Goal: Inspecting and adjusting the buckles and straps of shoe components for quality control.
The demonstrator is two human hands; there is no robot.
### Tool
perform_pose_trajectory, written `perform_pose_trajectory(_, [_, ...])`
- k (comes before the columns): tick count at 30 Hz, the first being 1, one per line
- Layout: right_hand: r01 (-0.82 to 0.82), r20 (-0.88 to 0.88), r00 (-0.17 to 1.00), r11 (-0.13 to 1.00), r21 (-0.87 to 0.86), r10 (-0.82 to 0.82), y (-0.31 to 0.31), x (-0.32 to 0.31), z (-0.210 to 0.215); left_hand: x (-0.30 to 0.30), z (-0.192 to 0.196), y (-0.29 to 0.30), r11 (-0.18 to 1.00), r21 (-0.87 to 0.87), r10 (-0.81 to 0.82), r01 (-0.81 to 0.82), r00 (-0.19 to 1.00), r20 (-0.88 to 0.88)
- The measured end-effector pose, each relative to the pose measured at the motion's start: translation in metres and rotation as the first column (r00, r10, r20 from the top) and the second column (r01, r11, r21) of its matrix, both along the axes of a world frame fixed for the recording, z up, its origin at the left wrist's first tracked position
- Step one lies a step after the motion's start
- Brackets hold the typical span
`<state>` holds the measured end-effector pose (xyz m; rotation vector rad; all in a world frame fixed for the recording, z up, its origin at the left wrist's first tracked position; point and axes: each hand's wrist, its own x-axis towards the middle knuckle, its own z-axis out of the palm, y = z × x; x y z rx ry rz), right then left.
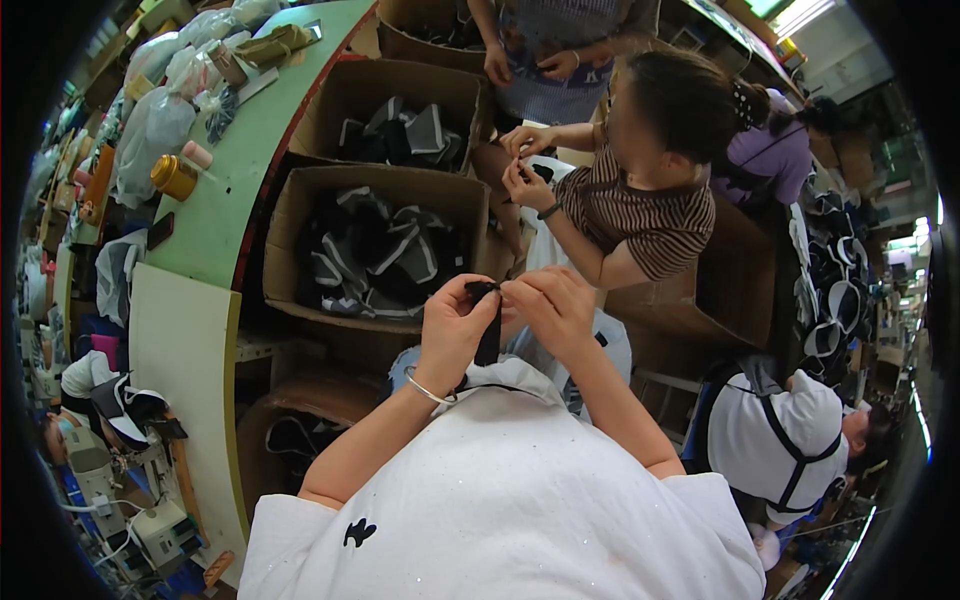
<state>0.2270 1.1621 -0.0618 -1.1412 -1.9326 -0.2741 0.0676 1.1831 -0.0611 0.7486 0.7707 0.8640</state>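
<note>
Both my hands meet in front of my chest over a small strip of black fabric (487, 343). My left hand (455, 325), with a bangle on its wrist, pinches the strip's upper end, and the rest hangs down below the fingers. The fingertips of my right hand (552, 308) close on the same end, right beside the left thumb. What exactly sits between the right fingertips is too small to make out. Just beyond my hands stands a cardboard box (278, 240) holding black and grey fabric pieces (385, 245).
A second box (330, 95) of similar pieces stands behind the first. To the left runs a green table (235, 165) with a yellow jar (172, 177) and plastic bags. A co-worker in a striped shirt (640, 215) sits close at right, handling something black. Sewing machines (165, 535) fill the lower left.
</note>
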Motion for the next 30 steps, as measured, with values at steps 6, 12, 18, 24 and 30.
perform_pose_trajectory(6, [0.084, -0.094, 0.991, 0.994, -0.076, -0.091, -0.003, -0.010, -0.006, 0.006, 0.003, 0.001, 0.996, 0.047, 0.081, -0.078, 0.993, -0.086])
perform_pose_trajectory(12, [0.111, -0.145, 0.981, 0.986, -0.122, -0.128, -0.005, -0.011, -0.004, -0.002, 0.005, 0.007, 0.986, -0.163, -0.003, 0.022, 0.993, 0.115])
perform_pose_trajectory(18, [0.142, -0.138, 0.977, 0.978, -0.152, -0.163, -0.006, -0.006, -0.008, 0.003, 0.006, 0.011, 0.972, -0.235, 0.017, 0.007, 0.995, 0.101])
perform_pose_trajectory(24, [0.154, -0.446, 0.826, 0.899, -0.411, -0.345, -0.007, -0.021, 0.000, 0.011, 0.000, 0.013, 0.979, -0.189, 0.095, -0.080, 0.993, 0.071])
perform_pose_trajectory(30, [-0.112, -0.673, 0.580, 0.774, -0.623, -0.458, -0.006, -0.020, 0.006, 0.007, 0.000, 0.016, 0.998, -0.065, 0.024, -0.026, 0.999, -0.041])
